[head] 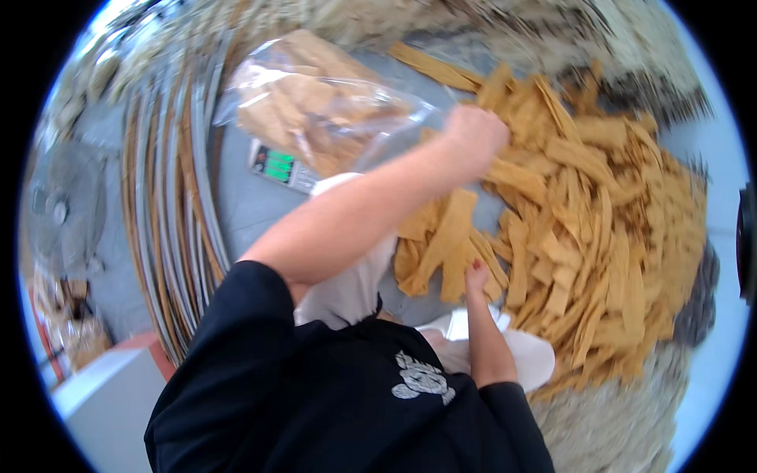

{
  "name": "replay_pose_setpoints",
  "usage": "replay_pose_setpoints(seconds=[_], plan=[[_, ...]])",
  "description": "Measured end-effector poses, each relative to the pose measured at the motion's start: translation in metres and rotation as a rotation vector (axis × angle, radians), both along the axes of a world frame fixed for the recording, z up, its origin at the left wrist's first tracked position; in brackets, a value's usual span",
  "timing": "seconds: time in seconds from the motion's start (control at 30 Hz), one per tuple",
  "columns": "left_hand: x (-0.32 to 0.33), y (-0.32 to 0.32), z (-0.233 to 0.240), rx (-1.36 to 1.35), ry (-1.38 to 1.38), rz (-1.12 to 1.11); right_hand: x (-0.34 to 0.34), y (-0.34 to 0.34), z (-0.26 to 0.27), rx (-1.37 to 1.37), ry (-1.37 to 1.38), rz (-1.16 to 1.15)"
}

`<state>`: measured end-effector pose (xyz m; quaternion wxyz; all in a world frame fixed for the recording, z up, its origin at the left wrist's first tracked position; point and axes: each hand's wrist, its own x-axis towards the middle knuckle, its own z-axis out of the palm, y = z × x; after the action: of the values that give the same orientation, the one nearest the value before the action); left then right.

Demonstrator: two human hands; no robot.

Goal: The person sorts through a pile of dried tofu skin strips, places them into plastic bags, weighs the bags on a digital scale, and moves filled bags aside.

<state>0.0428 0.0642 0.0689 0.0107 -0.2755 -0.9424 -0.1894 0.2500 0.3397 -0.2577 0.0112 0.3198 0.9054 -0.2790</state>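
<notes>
My left hand (476, 142) reaches across in front of me, its fingers curled, at the near edge of a large heap of yellow-tan flat strips (568, 224). Blur hides whether it grips one. Lower down, my right hand (478, 277) touches a smaller bunch of the same strips (446, 245) by my knees; its fingers are mostly hidden, and a red spot shows on it. Left of my left hand lies a clear plastic bag (319, 100) filled with lighter tan pieces. Partly under the bag is a digital scale (281, 168) with a lit green display.
Long metal and brown poles (171, 207) lie side by side at the left. Pale fibrous material (366, 23) spans the far side, with more (621, 414) at lower right. A floor fan (59, 210) stands far left, above a white box-like surface (112, 408).
</notes>
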Motion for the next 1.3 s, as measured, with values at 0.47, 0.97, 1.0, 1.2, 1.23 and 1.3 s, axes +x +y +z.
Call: replay_pose_setpoints(seconds=[0.47, 0.97, 1.0, 1.2, 1.23, 1.3], plan=[[-0.012, -0.004, 0.008, -0.084, 0.092, 0.122, -0.036, -0.077, 0.02, 0.062, -0.055, 0.001], [-0.027, 0.023, 0.004, -0.139, 0.048, 0.051, -0.049, -0.096, 0.019, -0.577, 0.289, -0.014], [-0.029, 0.027, 0.004, -0.144, 0.061, 0.032, -0.051, -0.075, 0.005, -0.602, 0.359, -0.036], [-0.032, 0.022, -0.001, -0.116, 0.087, 0.016, -0.074, -0.006, 0.025, -0.843, 0.473, -0.188], [-0.033, 0.021, -0.005, -0.074, 0.167, -0.037, -0.075, -0.005, 0.028, -0.847, 0.473, -0.187], [-0.033, 0.018, -0.006, -0.075, 0.172, -0.038, -0.078, -0.005, 0.036, -0.933, 0.367, -0.101]])
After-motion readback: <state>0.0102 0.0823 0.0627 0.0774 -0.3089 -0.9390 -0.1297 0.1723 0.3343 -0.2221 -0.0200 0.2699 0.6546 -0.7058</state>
